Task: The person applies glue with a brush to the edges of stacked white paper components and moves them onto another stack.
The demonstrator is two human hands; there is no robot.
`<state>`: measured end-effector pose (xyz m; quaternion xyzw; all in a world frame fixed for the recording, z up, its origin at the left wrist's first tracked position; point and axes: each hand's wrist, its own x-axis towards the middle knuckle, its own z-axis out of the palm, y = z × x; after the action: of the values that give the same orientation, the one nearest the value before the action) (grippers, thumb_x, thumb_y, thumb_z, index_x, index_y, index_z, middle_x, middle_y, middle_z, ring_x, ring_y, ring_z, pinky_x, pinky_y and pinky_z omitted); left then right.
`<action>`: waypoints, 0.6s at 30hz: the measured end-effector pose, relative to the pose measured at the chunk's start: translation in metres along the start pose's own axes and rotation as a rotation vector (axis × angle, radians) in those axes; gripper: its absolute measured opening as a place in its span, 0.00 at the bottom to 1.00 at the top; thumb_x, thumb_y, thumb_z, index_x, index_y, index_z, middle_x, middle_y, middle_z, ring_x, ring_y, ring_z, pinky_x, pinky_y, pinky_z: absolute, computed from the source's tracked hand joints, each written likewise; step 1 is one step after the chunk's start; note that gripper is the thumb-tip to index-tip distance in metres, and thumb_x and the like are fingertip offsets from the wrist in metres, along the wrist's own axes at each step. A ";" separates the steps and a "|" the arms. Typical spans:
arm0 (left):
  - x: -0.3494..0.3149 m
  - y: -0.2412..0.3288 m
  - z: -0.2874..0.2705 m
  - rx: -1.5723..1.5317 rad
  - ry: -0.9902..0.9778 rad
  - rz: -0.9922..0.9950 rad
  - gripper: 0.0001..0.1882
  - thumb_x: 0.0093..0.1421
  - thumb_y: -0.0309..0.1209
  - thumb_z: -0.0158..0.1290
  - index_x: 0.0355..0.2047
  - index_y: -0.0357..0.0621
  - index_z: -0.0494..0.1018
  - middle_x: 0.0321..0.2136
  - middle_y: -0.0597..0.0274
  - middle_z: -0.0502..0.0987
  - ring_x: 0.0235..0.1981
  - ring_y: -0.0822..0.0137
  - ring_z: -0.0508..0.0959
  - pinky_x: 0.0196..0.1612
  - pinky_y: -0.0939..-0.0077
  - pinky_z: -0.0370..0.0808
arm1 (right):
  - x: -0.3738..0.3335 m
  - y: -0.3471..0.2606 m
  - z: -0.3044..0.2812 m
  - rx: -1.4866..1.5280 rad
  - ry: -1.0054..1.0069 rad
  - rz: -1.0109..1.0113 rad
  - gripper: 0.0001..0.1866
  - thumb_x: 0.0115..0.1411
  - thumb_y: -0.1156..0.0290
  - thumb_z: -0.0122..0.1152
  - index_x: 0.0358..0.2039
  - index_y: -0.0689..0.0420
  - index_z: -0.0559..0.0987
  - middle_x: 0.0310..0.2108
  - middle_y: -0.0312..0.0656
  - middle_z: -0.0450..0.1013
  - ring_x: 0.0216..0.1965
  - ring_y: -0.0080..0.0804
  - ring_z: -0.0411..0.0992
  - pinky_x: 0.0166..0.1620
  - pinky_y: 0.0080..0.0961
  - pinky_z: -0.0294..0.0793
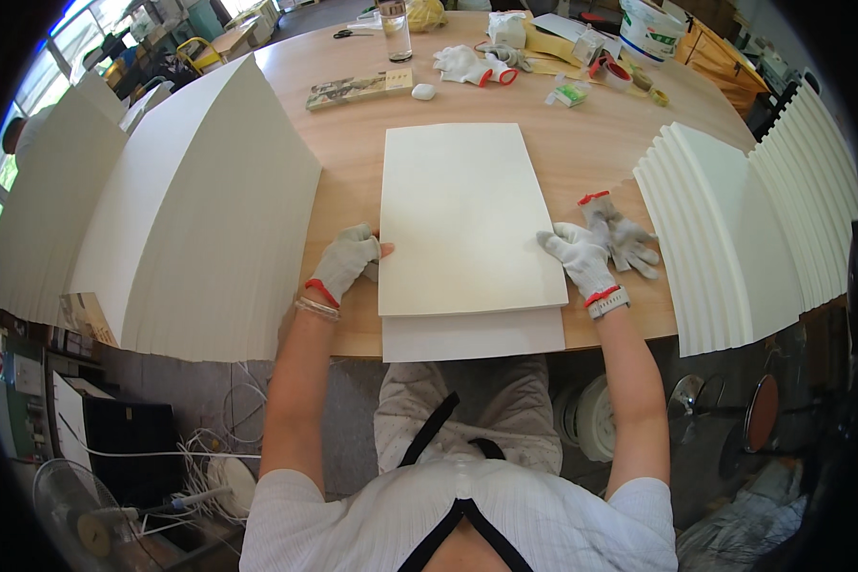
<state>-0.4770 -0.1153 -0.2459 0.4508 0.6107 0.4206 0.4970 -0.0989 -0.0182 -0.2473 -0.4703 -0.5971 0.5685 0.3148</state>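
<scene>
A thick white paper block (467,219) lies flat in front of me at the table's near edge. Under it a white sheet (472,336) juts out toward me past the table edge. My left hand (349,257), in a white knit glove with bare fingertips showing, grips the block's left edge. On the opposite edge, my right hand (578,255), also gloved, is closed with its thumb on top; its other fingers are partly hidden. A loose pair of grey-white gloves (620,234) with red cuffs rests just right of that hand.
Tall stacks of white paper (224,219) rise on the left. Ridged white stacks (725,229) stand on the right. Farther back lie a long printed box (359,89), a white mouse-like object (423,91), a glass of water (395,33), more gloves (467,65), tape rolls (615,74) and a bucket (650,29).
</scene>
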 end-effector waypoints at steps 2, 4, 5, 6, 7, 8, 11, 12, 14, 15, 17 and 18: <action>-0.001 -0.001 0.000 0.097 0.030 -0.016 0.18 0.55 0.36 0.59 0.38 0.33 0.73 0.28 0.61 0.77 0.29 0.72 0.76 0.35 0.76 0.72 | 0.001 0.002 0.000 0.000 -0.009 -0.015 0.18 0.62 0.62 0.60 0.44 0.66 0.77 0.36 0.35 0.77 0.36 0.17 0.72 0.40 0.15 0.71; -0.014 0.016 0.006 0.198 0.072 -0.065 0.21 0.55 0.37 0.59 0.43 0.33 0.72 0.30 0.60 0.78 0.31 0.67 0.77 0.37 0.71 0.73 | 0.005 0.007 0.000 0.003 -0.018 -0.021 0.17 0.63 0.63 0.60 0.44 0.65 0.77 0.35 0.35 0.78 0.36 0.16 0.72 0.40 0.15 0.71; -0.022 0.018 0.010 0.379 0.160 -0.020 0.23 0.56 0.38 0.58 0.46 0.34 0.71 0.33 0.58 0.77 0.34 0.64 0.77 0.39 0.69 0.73 | 0.004 0.010 0.000 -0.048 -0.009 -0.035 0.18 0.63 0.62 0.60 0.43 0.65 0.77 0.35 0.35 0.78 0.35 0.17 0.72 0.40 0.16 0.71; -0.034 0.018 0.016 0.560 0.246 0.030 0.24 0.57 0.39 0.58 0.48 0.34 0.70 0.35 0.56 0.77 0.37 0.61 0.76 0.41 0.66 0.72 | 0.005 0.012 -0.001 -0.099 0.002 -0.051 0.18 0.62 0.61 0.60 0.43 0.64 0.78 0.34 0.35 0.78 0.35 0.17 0.71 0.39 0.17 0.71; -0.049 0.016 0.023 0.741 0.331 0.083 0.26 0.57 0.40 0.57 0.50 0.35 0.69 0.37 0.54 0.77 0.40 0.57 0.76 0.43 0.63 0.72 | 0.006 0.014 -0.003 -0.151 0.014 -0.067 0.18 0.62 0.59 0.60 0.42 0.64 0.78 0.33 0.35 0.78 0.34 0.17 0.71 0.39 0.17 0.70; -0.072 0.013 0.032 0.809 0.353 0.087 0.27 0.57 0.39 0.57 0.52 0.36 0.67 0.41 0.52 0.76 0.45 0.53 0.74 0.46 0.61 0.71 | 0.006 0.014 -0.006 -0.208 0.009 -0.070 0.19 0.62 0.58 0.60 0.41 0.63 0.78 0.32 0.35 0.78 0.33 0.17 0.71 0.38 0.18 0.70; -0.129 -0.003 0.048 0.775 0.259 0.281 0.30 0.51 0.30 0.61 0.55 0.37 0.67 0.48 0.49 0.73 0.54 0.50 0.68 0.55 0.61 0.66 | 0.007 0.007 -0.014 -0.382 -0.017 -0.083 0.22 0.61 0.53 0.59 0.39 0.62 0.79 0.30 0.35 0.77 0.31 0.19 0.70 0.36 0.21 0.69; -0.135 -0.012 0.053 0.761 0.280 0.324 0.31 0.49 0.27 0.61 0.54 0.36 0.67 0.49 0.49 0.73 0.54 0.50 0.68 0.56 0.62 0.66 | 0.007 -0.003 -0.013 -0.451 -0.032 -0.088 0.23 0.60 0.51 0.59 0.38 0.62 0.79 0.29 0.35 0.77 0.30 0.20 0.70 0.36 0.22 0.68; -0.139 -0.026 0.059 0.728 0.322 0.414 0.32 0.45 0.22 0.62 0.54 0.36 0.69 0.50 0.48 0.73 0.55 0.49 0.68 0.58 0.63 0.65 | 0.007 -0.009 -0.015 -0.499 -0.049 -0.080 0.23 0.60 0.50 0.59 0.38 0.62 0.79 0.27 0.35 0.76 0.30 0.21 0.69 0.36 0.23 0.68; -0.139 -0.024 0.061 0.636 0.313 0.316 0.30 0.46 0.20 0.61 0.53 0.35 0.70 0.52 0.47 0.72 0.56 0.49 0.67 0.59 0.62 0.64 | 0.009 -0.008 -0.015 -0.476 -0.054 -0.071 0.23 0.60 0.50 0.59 0.38 0.61 0.79 0.27 0.35 0.76 0.29 0.21 0.69 0.35 0.23 0.68; -0.140 -0.021 0.065 0.634 0.318 0.308 0.30 0.46 0.20 0.61 0.53 0.35 0.70 0.53 0.46 0.71 0.58 0.49 0.67 0.60 0.62 0.63 | 0.009 -0.004 -0.014 -0.400 -0.062 -0.052 0.23 0.60 0.49 0.58 0.38 0.59 0.80 0.26 0.34 0.75 0.29 0.22 0.68 0.36 0.24 0.67; -0.140 -0.020 0.065 0.634 0.326 0.302 0.30 0.47 0.20 0.61 0.53 0.35 0.70 0.53 0.46 0.71 0.58 0.49 0.66 0.61 0.62 0.63 | 0.008 -0.005 -0.014 -0.429 -0.057 -0.056 0.23 0.60 0.49 0.58 0.38 0.59 0.80 0.26 0.34 0.75 0.29 0.22 0.68 0.36 0.24 0.67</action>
<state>-0.4013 -0.2517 -0.2430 0.5941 0.7082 0.3454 0.1617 -0.0906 -0.0049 -0.2412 -0.4936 -0.7259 0.4326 0.2059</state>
